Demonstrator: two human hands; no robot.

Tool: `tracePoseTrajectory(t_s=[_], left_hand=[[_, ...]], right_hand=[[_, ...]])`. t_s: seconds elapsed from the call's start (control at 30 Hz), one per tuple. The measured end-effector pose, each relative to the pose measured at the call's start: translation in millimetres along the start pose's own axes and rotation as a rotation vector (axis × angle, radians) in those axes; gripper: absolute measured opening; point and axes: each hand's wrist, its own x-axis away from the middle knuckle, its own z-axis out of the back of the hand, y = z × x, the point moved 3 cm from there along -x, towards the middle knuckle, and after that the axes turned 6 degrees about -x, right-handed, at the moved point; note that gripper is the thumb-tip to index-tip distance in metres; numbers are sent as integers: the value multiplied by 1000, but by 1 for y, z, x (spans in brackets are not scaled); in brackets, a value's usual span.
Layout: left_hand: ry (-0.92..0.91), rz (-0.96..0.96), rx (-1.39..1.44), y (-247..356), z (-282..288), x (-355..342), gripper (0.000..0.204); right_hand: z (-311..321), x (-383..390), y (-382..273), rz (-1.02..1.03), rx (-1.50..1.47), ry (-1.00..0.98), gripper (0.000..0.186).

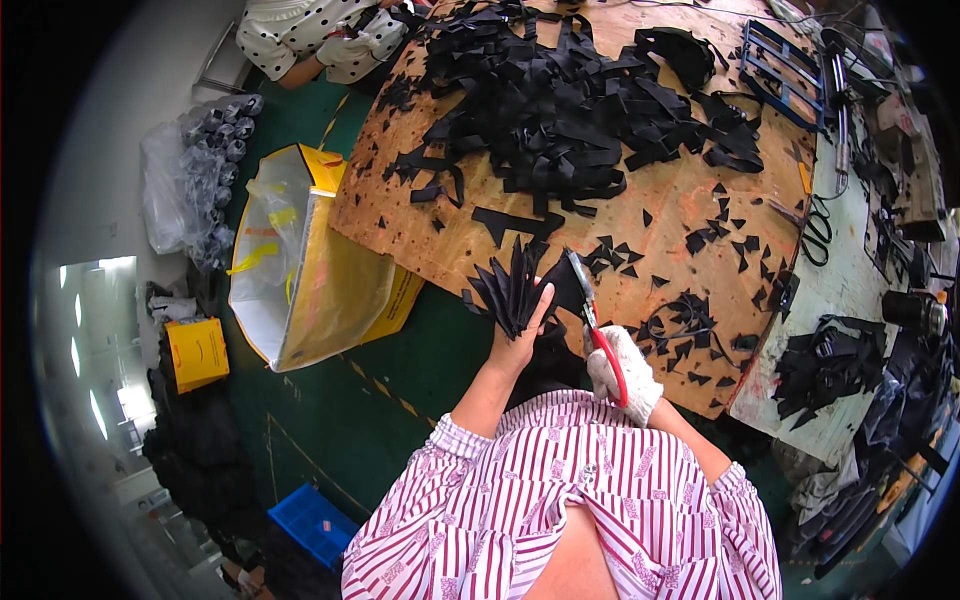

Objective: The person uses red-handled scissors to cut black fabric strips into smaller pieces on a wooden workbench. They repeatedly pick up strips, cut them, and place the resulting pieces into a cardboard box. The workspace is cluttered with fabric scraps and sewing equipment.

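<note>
My bare left hand (518,340) is closed round a fanned bunch of black fabric strips (507,290) at the near edge of the wooden table (400,225). In my right hand (625,368), which wears a white glove, is a pair of scissors (612,362) with red handles. Their blades point up and away from me, beside a black piece at the right of the bunch; whether they touch it I cannot tell. A black strip (505,222) lies on the wood just beyond. Small black triangular scraps (612,256) are scattered to the right of the blades.
A large heap of black strips (560,110) covers the table's far part. Dark-handled scissors (817,232) lie at the right edge. Left of the table stands an open yellow bag (340,290) with a white lining. A person in a dotted sleeve (280,40) is at the far left.
</note>
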Motion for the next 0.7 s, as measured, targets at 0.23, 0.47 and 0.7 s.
tracePoseTrajectory(t_s=[0.23,0.47,0.7], left_hand=[[19,50,-136,3,1,2,31],[2,41,-124,-5,2,1,30],[31,101,-101,-1,5,4,29]], right_hand=[[4,-3,-5,68,48,6,30],[3,0,-5,67,-28,4,28],[-1,2,-13,55,-111,-18,27]])
